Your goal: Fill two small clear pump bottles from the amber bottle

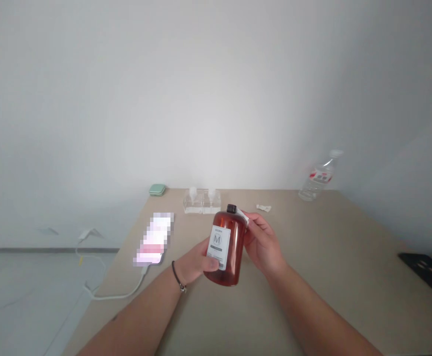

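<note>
An amber bottle (229, 245) with a white label marked "M" and a dark open neck is held above the beige table (312, 277). My left hand (196, 262) wraps around its lower left side, thumb on the label. At the bottle's shoulder, my right hand (262, 242) pinches a small white strip (243, 214) between thumb and fingertips. The bottle leans slightly to the right.
Two small clear bottles (202, 200) stand at the table's far edge by the wall. A green case (157, 189) lies far left, a white scrap (264, 208) far right, a clear water bottle (317, 179) at the back right. A phone (154, 239) on a white cable lies left. A dark object (427, 269) sits at right.
</note>
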`<state>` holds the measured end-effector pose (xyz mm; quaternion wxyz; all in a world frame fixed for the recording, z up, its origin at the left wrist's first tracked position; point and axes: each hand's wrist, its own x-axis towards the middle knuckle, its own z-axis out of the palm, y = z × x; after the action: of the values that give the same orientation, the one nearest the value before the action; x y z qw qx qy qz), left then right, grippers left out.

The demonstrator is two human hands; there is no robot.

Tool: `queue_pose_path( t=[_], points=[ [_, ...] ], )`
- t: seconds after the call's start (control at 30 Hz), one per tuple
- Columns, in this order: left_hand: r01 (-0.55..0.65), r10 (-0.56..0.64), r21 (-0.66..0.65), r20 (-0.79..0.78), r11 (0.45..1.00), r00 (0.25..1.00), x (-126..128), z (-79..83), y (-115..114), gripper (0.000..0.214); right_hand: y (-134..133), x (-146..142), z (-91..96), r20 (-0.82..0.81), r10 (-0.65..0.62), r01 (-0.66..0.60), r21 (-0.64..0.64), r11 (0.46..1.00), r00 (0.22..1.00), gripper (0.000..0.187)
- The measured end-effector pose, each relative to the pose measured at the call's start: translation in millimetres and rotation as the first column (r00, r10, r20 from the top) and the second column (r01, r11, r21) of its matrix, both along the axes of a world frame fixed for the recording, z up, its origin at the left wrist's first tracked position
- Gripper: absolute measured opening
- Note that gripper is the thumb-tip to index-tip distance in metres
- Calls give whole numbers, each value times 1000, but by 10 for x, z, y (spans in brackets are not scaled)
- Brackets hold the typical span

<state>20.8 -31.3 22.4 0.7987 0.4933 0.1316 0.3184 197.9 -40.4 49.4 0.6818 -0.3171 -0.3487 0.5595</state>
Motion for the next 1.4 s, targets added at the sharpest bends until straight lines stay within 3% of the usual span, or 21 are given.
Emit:
queue_pose_path(
  t=[0.17, 0.3, 0.4, 0.53, 0.63, 0.83, 1.0, 1.07, 1.17, 1.27, 1.33, 1.4],
  points=[
    [8, -8, -30, 8, 1000, 1000, 12, -39, 11, 60, 12, -28, -34, 11, -53, 53, 28, 998, 999, 19],
    [-175, 175, -24, 7, 984, 985, 85, -77, 5, 71, 28, 15, -73, 126, -163, 144, 146, 979, 979, 16],
    [-310, 310, -14, 3, 951, 951, 111, -76, 21, 67, 22, 39, -94, 286, -288, 206, 284, 937, 914, 14],
    [-436, 447, 160, -42, 886, 893, 95, -64, 34, 80, -29, 14, -94, 460, -356, 176, 389, 904, 813, 15],
    [-451, 486, 253, -96, 856, 868, 75, -66, 29, 91, -61, -6, -66, 499, -341, 146, 388, 910, 797, 15],
    [-209, 209, -2, -65, 978, 976, 26, -76, -11, 73, -28, 14, -93, 462, -227, 120, 249, 961, 857, 23],
    [6, -5, -156, 9, 988, 1000, -7, -74, -46, 73, -31, -34, -185, 318, -74, 38, 118, 992, 945, 25],
    [19, -13, -169, 39, 985, 999, 11, -69, -43, 75, -29, -48, -191, 291, -75, 45, 108, 993, 954, 25],
    [-223, 236, -145, 79, 964, 968, 60, -64, -7, 70, 3, -39, -174, 269, -160, 116, 175, 978, 950, 25],
    [-514, 516, -47, 32, 856, 856, 96, -73, 48, 49, 30, -24, -138, 328, -292, 218, 243, 945, 898, 23],
    [-591, 593, 71, -15, 804, 805, 105, -90, 70, 46, 29, -28, -111, 376, -347, 263, 257, 930, 859, 22],
    [-544, 555, 173, -24, 821, 831, 108, -109, 71, 61, 19, -37, -93, 401, -359, 272, 257, 927, 843, 22]
  ],
)
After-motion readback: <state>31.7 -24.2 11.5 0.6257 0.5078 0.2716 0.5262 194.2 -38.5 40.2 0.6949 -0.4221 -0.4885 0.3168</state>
